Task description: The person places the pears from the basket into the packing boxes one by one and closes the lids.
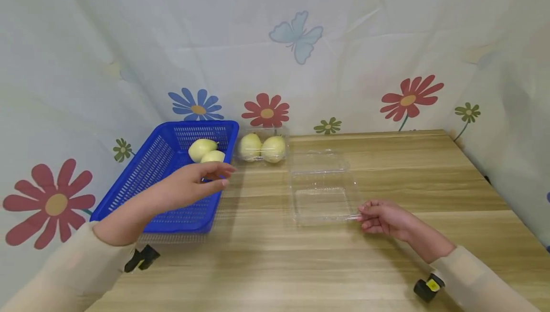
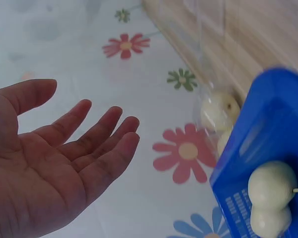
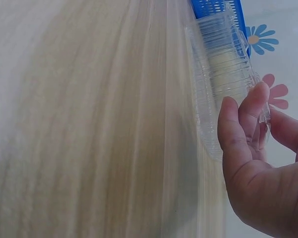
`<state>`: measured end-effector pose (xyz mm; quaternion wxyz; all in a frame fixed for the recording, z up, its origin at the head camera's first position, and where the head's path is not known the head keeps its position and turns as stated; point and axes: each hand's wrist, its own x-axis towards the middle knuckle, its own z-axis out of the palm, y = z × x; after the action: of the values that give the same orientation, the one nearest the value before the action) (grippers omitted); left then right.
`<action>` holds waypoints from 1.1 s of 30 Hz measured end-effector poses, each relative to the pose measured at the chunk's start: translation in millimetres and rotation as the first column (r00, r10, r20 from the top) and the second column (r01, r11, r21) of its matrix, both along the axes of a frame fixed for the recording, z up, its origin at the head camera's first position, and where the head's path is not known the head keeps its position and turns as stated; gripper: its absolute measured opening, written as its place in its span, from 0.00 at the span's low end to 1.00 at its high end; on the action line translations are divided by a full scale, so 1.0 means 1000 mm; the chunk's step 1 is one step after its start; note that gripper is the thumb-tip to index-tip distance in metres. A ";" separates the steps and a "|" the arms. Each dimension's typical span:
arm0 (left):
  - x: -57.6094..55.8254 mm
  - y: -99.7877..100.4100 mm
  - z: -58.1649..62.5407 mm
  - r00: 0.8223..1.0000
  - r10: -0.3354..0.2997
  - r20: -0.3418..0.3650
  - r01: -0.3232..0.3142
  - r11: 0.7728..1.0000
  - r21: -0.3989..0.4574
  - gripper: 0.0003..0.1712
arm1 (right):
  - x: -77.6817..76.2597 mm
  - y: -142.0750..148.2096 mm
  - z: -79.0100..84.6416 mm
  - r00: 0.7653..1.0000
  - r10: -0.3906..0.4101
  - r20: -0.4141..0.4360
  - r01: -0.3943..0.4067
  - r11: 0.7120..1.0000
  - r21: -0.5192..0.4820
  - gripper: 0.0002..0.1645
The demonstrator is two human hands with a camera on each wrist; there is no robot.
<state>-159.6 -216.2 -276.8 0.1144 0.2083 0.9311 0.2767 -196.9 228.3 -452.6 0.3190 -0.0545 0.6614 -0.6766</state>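
My left hand (image 1: pixel 189 185) hovers over the right side of a blue plastic basket (image 1: pixel 234 135), holding nothing, its fingers loosely bent and spread from the thumb. Two pale yellow pears (image 1: pixel 203 150) lie inside the basket, the nearer one partly hidden by that hand. At the front right corner of an open clear plastic clamshell box (image 1: pixel 324 202), my right hand (image 1: pixel 386 219) pinches the rim between thumb and fingers. The box's lid (image 1: pixel 320 161) is folded back, away from me. In the right wrist view, the fingers (image 3: pixel 233 129) curl at the ribbed box wall.
Another clear box (image 1: pixel 285 145), with two pears (image 1: pixel 273 149) in it, stands beside the basket at the back of the wooden table (image 1: pixel 266 264). Behind the table hangs a white curtain (image 1: pixel 356 73) printed with flowers and a butterfly.
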 end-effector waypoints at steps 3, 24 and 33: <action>-0.014 -0.010 0.005 0.999 0.037 -0.011 -0.037 0.999 -0.035 0.26 | 0.001 0.001 -0.001 1.000 -0.002 0.005 0.002 1.000 0.002 0.09; -0.106 -0.055 0.009 0.982 0.160 0.103 -0.134 0.966 -0.223 0.43 | 0.001 0.000 -0.002 1.000 -0.002 0.003 0.002 1.000 -0.001 0.09; -0.130 -0.067 -0.001 0.966 0.157 0.207 -0.125 0.979 -0.160 0.45 | 0.000 0.000 0.000 1.000 0.005 0.002 -0.005 1.000 -0.001 0.09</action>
<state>-289.6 -283.0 -278.2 0.2112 0.1007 0.9430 0.2367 -197.1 228.5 -453.1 0.3212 -0.0557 0.6606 -0.6763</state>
